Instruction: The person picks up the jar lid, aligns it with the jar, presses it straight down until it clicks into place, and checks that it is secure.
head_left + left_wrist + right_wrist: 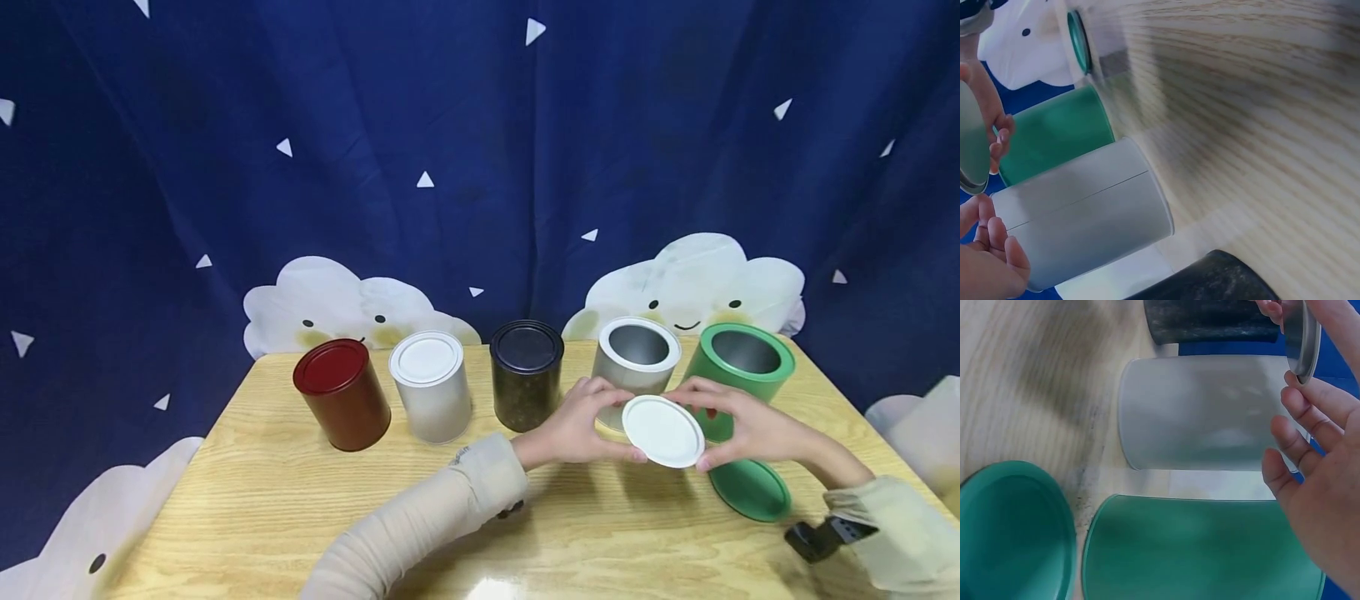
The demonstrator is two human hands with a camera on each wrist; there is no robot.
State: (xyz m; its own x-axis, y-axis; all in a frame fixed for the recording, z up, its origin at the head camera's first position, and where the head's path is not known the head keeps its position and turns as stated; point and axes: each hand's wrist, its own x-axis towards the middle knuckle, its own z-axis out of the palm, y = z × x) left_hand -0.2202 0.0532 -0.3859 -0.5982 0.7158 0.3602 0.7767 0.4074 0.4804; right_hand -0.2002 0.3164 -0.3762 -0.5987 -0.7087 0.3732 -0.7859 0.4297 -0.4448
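A round white lid point(663, 431) is held up between both hands, tilted in front of the open white can point(630, 382). The left hand point(581, 421) pinches its left edge between thumb and fingers. At its opposite edge, the right hand point(750, 421) grips with thumb and fingers. In the right wrist view the lid point(1302, 340) shows edge-on, with a fingertip under its rim. The open green can point(738, 367) stands behind the right hand, partly hidden by it. Its green lid point(750, 490) lies on the table in front of it.
To the left stand a dark red can point(342, 396), a second white can point(431, 387) and a black can point(527, 375), all with lids on. The wooden table point(247, 500) ends at a blue curtain point(420, 167) with white clouds and triangles.
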